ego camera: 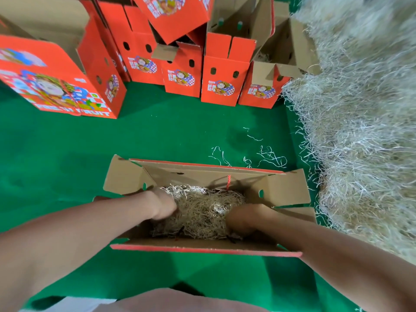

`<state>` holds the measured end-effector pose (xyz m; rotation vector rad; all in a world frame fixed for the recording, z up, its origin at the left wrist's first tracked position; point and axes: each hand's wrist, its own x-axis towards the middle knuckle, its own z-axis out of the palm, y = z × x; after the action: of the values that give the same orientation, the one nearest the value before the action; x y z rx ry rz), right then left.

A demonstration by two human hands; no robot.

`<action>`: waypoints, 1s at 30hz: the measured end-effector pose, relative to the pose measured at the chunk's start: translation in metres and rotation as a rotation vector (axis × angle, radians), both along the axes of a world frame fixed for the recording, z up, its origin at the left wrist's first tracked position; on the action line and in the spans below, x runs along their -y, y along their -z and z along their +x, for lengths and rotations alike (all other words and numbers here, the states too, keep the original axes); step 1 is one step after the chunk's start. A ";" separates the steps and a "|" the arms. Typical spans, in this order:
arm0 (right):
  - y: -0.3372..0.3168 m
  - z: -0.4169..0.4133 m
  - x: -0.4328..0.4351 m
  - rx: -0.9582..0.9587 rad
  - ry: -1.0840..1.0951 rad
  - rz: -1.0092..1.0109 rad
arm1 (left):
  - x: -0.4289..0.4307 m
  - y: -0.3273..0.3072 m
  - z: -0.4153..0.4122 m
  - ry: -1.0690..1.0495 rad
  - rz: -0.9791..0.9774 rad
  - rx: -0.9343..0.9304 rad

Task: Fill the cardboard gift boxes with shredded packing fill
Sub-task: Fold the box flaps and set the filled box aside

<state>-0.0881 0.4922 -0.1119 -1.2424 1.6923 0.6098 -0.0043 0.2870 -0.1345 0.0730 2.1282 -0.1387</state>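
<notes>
The step in hand seems to be pressing the fill down into the open box (203, 248), which stands on the green surface (157, 136) directly before the person, with its flaps spread outward. To do it well, I would push the shredded fill (202, 212) out toward the corners and the two short ends, so that it makes an even bed and not a hill in the middle, and I would keep it below the flap folds. The left hand (165, 206) and the right hand (239, 219) are both deep in the fill. Their fingers are buried, so I cannot tell if either grip is wide, narrow or holding a bunch. The fill is made of thin, pale, straw-like strands, tangled and probably springy. The box is plain brown corrugated card inside, with red edges. The large pile (360, 131) lies just to the right, and more red boxes (222, 82) stand behind.
</notes>
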 end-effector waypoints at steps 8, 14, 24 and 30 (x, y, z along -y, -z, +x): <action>-0.044 -0.008 0.010 0.013 0.279 -0.258 | -0.022 -0.023 0.007 -0.135 0.285 0.121; -0.105 0.001 0.017 -0.150 0.258 -0.855 | -0.012 -0.070 -0.012 -0.128 0.212 -0.378; -0.131 -0.017 0.019 -0.610 0.332 -0.869 | 0.009 -0.100 0.000 -0.094 0.237 -0.588; -0.132 -0.046 0.019 -0.475 0.505 -0.687 | 0.032 -0.133 0.002 -0.136 0.176 -0.664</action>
<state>-0.1345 0.4728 0.0202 -1.0792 2.6436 -0.0133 -0.0023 0.2554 -0.0018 -0.0196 2.7956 0.1263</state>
